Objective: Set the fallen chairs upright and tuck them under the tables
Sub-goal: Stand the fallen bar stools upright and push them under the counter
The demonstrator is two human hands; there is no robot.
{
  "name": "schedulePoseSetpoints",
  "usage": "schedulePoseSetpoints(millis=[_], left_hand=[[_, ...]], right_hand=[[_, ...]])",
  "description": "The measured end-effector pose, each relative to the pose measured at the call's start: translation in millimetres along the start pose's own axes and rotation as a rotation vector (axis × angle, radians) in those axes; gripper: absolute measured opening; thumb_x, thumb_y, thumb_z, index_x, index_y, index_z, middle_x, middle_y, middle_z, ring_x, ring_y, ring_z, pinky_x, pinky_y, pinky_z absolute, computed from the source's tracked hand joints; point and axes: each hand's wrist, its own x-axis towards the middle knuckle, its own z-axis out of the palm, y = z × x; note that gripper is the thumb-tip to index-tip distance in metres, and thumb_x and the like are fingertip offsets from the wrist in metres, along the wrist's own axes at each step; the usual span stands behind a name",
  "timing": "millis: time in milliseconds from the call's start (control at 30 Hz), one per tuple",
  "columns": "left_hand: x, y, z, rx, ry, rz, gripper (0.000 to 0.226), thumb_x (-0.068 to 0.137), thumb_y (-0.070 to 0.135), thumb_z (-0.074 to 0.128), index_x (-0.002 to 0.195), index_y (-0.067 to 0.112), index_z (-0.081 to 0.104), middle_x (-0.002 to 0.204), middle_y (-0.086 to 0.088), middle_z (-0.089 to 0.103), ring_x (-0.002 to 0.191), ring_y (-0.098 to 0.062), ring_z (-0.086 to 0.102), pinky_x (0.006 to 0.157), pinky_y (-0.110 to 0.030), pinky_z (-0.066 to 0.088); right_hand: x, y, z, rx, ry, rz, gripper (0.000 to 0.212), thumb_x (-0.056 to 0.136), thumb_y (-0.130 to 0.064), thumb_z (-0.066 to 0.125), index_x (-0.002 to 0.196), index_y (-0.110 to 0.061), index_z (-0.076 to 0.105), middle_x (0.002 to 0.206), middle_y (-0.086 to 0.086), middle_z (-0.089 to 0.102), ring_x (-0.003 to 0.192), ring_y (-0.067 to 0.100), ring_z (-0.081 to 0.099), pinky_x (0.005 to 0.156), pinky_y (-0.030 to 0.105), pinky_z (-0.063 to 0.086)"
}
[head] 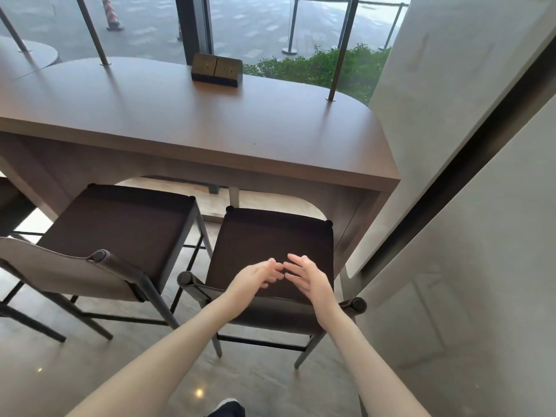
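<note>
Soft window (144, 22) daylight; blurred fingers (272, 276); edges bend.

No readable text, dark box (217, 69) on the table (210, 127) shows faint marks, illegible

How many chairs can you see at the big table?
2 whole: right chair under the hands, left chair beside it. A dark bit at the far left edge may be another.

Two dark chairs (270, 254) (120, 230) upright beside brown table (210, 127).
</note>
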Motion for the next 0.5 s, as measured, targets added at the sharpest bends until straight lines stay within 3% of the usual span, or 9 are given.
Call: schedulePoseSetpoints(millis=[100,267,500], left_hand=[[1.8,19.6,0.6,-0.279,0.093,0.031,0.057,0.091,0.057,0.027,0.125,0.022,0.056,0.122,-0.003,0.065,0.116,-0.019,0.06,0.104,-0.037,0.043],[-17.9,54.2,-20.3,-0.419,0.265,0.175,0.059,0.088,0.058,0.029,0.127,0.022,0.054,0.127,-0.005,0.063,0.117,-0.019,0.06,0.106,-0.036,0.042],[-87.7,61.8,-67.7,-0.482,0.584,0.231,0.044,0.1,0.046,0.026,0.12,0.022,0.057,0.123,-0.006,0.064,0.115,-0.022,0.061,0.105,-0.036,0.042]], right_hand=[[-4.3,-3.8,4.1,0.243,0.07,-0.125,0.04,0.103,-0.047,0.027,0.128,-0.033,0.054,0.137,-0.005,0.056,0.118,0.016,0.058,0.108,0.035,0.036],[-5.1,-34.0,0.5,0.326,0.069,-0.25,0.036,0.103,-0.042,0.03,0.122,-0.029,0.058,0.132,-0.003,0.06,0.116,0.018,0.06,0.108,0.035,0.038],[-9.7,-86.9,46.9,0.29,-0.175,-0.329,0.041,0.102,-0.043,0.035,0.125,-0.022,0.061,0.123,-0.003,0.066,0.113,0.02,0.063,0.105,0.039,0.04]])
